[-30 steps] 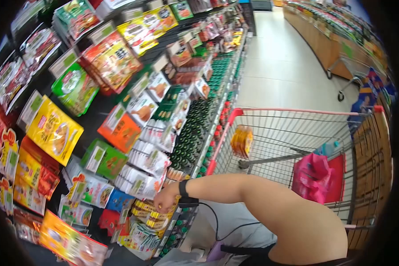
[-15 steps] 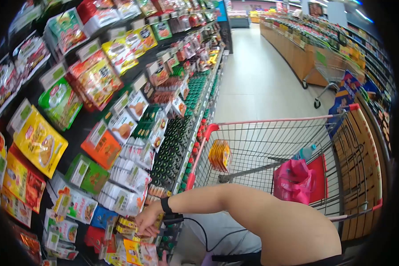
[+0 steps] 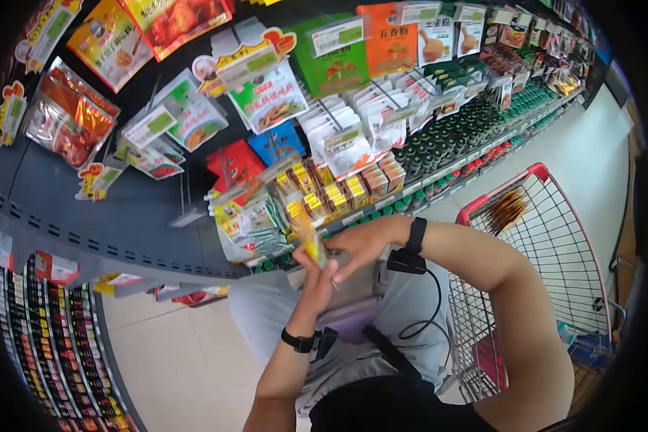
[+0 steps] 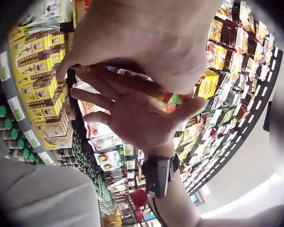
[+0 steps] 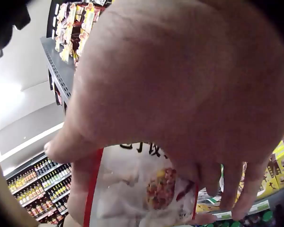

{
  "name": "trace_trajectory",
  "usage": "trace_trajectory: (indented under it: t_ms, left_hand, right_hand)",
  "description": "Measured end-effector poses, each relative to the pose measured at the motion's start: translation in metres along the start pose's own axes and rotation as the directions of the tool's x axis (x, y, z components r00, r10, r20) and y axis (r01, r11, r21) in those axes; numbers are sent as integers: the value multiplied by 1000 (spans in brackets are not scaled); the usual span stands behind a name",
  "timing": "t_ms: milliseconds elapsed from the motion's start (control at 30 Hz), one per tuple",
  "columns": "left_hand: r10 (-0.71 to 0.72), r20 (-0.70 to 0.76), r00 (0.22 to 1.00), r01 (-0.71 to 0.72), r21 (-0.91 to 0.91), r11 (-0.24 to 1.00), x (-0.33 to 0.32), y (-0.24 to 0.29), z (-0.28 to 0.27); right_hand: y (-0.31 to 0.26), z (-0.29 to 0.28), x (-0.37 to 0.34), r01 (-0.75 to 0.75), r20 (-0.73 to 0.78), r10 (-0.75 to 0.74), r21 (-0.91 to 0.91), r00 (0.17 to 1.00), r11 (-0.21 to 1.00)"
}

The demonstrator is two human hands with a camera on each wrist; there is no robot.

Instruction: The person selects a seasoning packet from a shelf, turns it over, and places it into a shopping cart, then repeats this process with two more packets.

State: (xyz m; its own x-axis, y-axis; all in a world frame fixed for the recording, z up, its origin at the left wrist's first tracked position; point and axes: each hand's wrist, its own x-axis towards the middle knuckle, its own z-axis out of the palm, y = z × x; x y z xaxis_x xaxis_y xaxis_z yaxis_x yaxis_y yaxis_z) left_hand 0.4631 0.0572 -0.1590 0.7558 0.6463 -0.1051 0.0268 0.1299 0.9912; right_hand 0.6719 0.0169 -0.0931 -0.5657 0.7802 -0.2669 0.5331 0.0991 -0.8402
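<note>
My left hand (image 3: 314,277) grips a flat seasoning packet (image 3: 310,241), seen nearly edge-on in the head view, in front of the lower shelf. In the right wrist view the packet (image 5: 142,189) shows a white face with red edges and a picture of chopped filling. Beside it is my right hand (image 3: 367,243), its fingers stretched out towards the packet. In the left wrist view that right hand (image 4: 142,118) has its palm showing, fingers spread and thumb out, with the packet's thin edge crossing in front. Part of the packet is hidden behind the right hand in its own wrist view.
Yellow boxes (image 3: 331,194) and green-capped bottles (image 3: 446,147) line the shelf ahead. Hanging packets (image 3: 270,97) and price tags project above. A shopping cart (image 3: 547,230) with a stack of packets (image 3: 507,211) stands at my right. A dark shelf edge (image 3: 115,241) curves along the left.
The head view has swung left and down. My right hand has left the yellow boxes and come beside the packet. My left hand has come into full view, with the packet turned edge-on.
</note>
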Motion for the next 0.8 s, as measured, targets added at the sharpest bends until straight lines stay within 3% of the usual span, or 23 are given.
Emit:
trace_trajectory:
  t_ms: [100,133,233,333,433,467,533,567,633,733,800]
  left_hand:
    - [243,174,954,-280,240,929,11,-8,9]
    - [195,170,966,-227,200,953,9,-8,12]
    - [217,131,967,-240,198,950,11,-14,10]
    - [139,33,990,-136,-86,987,13,-12,6]
    - [21,-113,993,-47,-234,971,19,-33,-11]
    - [-100,-163,982,60,-231,971,15,-28,-14]
    - [-209,11,978,196,-396,897,20,-39,-28]
    - [-239,108,965,262,-458,849,24,-42,-33]
    - [-202,56,978,207,-392,896,24,-51,-31]
    - [-153,8,988,149,-282,948,28,-61,-22]
    - [-152,6,988,150,-199,968,29,-62,-19]
  right_hand:
    - [18,14,-3,258,-123,-267,-83,956,963]
    - [0,4,-11,236,-20,-235,82,972,968]
    - [-15,-9,-14,-21,102,16,49,995,999]
    - [5,-10,-9,-204,40,200,109,979,973]
    - [34,-7,-2,-175,-157,158,-100,975,979]
    - [30,-9,-2,-185,-110,182,-19,977,982]
    - [17,-10,-3,-212,-20,217,147,976,966]
    - [11,-9,-4,-227,-98,225,-16,970,974]
    - [3,-5,-8,-282,-258,201,-331,945,900]
    - [20,-5,-8,-413,-541,186,-335,820,847]
    - [33,-14,-12,-427,-626,225,-191,747,884]
